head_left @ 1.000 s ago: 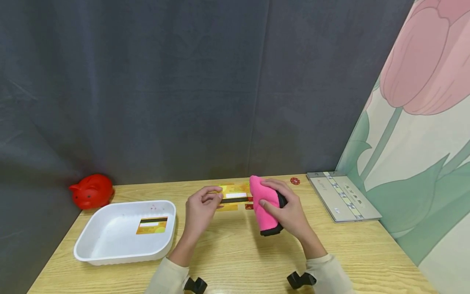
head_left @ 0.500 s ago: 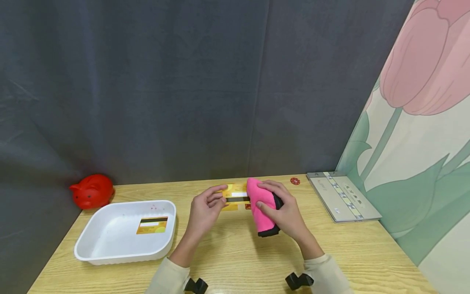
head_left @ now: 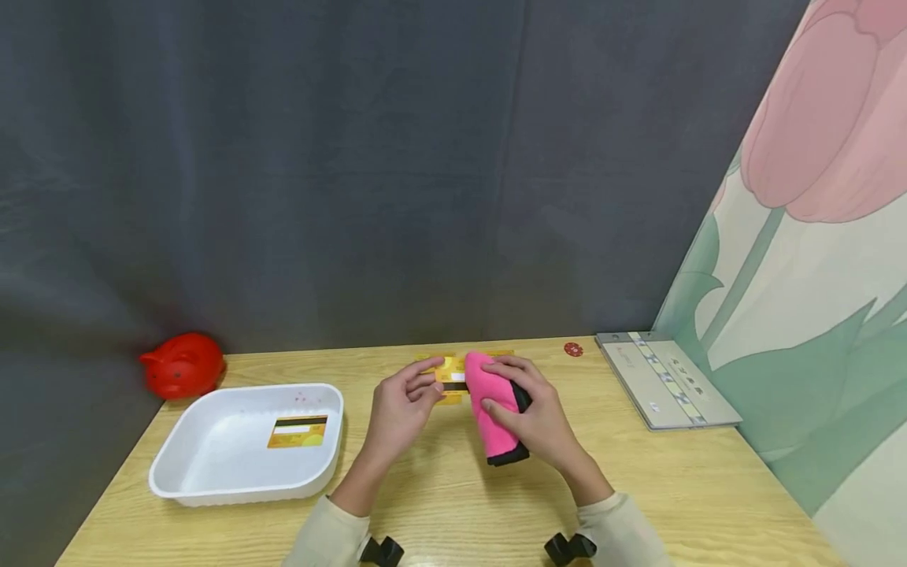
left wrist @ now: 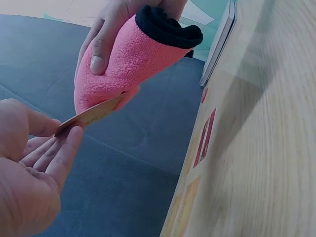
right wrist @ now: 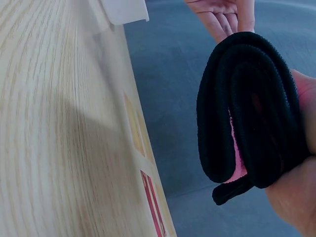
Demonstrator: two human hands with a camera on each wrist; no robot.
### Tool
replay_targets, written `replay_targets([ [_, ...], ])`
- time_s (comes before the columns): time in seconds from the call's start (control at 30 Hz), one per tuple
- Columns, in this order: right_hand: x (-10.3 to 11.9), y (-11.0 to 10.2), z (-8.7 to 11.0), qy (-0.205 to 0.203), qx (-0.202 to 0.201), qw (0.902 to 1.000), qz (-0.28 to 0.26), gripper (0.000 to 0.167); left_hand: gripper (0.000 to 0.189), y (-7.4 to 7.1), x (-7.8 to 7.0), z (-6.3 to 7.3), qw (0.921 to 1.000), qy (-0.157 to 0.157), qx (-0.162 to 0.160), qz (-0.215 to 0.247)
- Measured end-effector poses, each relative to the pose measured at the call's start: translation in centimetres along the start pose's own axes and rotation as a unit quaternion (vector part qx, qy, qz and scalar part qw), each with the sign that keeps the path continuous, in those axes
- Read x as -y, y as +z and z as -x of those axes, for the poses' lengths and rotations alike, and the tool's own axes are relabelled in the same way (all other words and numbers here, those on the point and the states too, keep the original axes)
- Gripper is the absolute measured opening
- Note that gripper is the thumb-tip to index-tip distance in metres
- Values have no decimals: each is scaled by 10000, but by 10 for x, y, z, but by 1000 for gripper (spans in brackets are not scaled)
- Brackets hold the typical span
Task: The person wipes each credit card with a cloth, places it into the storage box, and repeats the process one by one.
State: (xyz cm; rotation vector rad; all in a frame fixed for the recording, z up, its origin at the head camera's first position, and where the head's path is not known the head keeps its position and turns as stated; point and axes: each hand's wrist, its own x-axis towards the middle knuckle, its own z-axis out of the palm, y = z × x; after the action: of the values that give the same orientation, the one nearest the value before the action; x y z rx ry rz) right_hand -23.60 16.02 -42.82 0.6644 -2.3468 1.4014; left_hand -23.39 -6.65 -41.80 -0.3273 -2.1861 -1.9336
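Between thumb and fingertips my left hand [head_left: 398, 411] pinches the left end of a yellow bank card [head_left: 449, 368] with a dark magnetic stripe. My right hand [head_left: 540, 413] grips a folded pink towel [head_left: 489, 405] with black edging. The towel covers the card's right end; in the left wrist view the card [left wrist: 96, 113] runs up against the pink fabric, raised above the table. The right wrist view shows the towel's rolled black edge [right wrist: 247, 108], which hides the card there.
More cards [left wrist: 205, 138] lie flat on the table beyond the hands. A white tray [head_left: 170, 465] holding one yellow card [head_left: 298, 431] stands at left, a red piggy bank [head_left: 184, 368] behind it. A red chip [head_left: 573, 349] and grey album [head_left: 666, 382] lie back right.
The towel in my right hand has shifted left, covering more of the card. My left hand, still pinching the card, has moved slightly right toward the towel.
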Motion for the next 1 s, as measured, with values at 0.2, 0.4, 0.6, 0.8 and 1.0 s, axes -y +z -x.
replay_targets([
  [0.2,-3,4,2,-66,70,10000,1,48,36,-4,-6,3,9975,-105,18,-703],
  [0.4,-4,13,5,-127,241,9996,-78,47,35,-9,-6,5,9930,-107,167,-1166],
  [0.6,-3,20,9,-111,334,9991,-230,47,35,-9,-2,7,9940,-226,147,-1063],
  [0.8,1,27,9,-126,513,9979,-379,46,37,-12,2,11,9941,-291,194,-1029],
  [1.0,2,28,9,14,589,9973,-442,46,37,-15,3,13,9941,-247,177,-1041],
])
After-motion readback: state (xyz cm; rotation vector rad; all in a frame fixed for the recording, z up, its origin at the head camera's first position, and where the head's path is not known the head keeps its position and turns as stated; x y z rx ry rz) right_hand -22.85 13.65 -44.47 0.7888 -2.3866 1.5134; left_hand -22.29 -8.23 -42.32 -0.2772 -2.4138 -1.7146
